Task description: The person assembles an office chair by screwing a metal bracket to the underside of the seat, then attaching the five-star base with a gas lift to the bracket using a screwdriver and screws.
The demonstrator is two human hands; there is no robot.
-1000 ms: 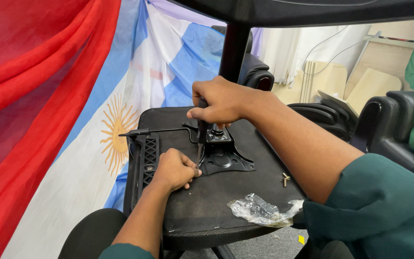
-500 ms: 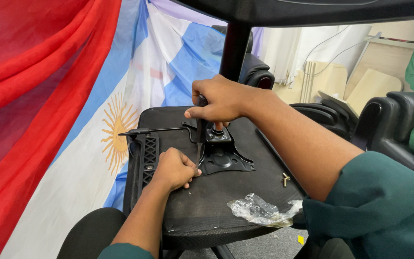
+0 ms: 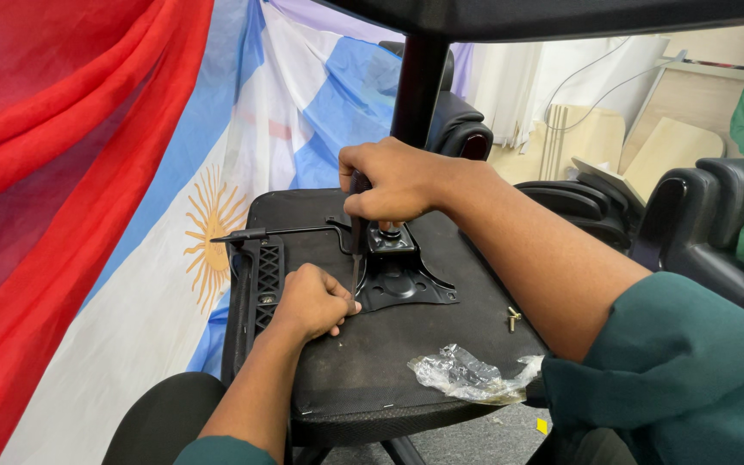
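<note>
Left hand (image 3: 313, 301) curled, fingertips pinching screwdriver tip at mounting plate (image 3: 402, 280) corner on upturned chair seat (image 3: 441, 344). Right hand (image 3: 393, 182) gripped upright screwdriver (image 3: 356, 250) handle above plate. Loose bolt (image 3: 512, 319), plastic bag (image 3: 467, 376) lay right.

red drape (image 3: 36, 172) | sun flag (image 3: 217, 224) | black chairs (image 3: 699, 215) | white curtain (image 3: 518, 95)

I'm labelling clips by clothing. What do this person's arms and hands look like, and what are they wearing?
Both hands are bare: no gloves, rings or watch show on the left hand or the right hand. The forearms are uncovered. Dark teal-green sleeves are pushed up towards the elbows; only a sliver of the left one shows.
</note>
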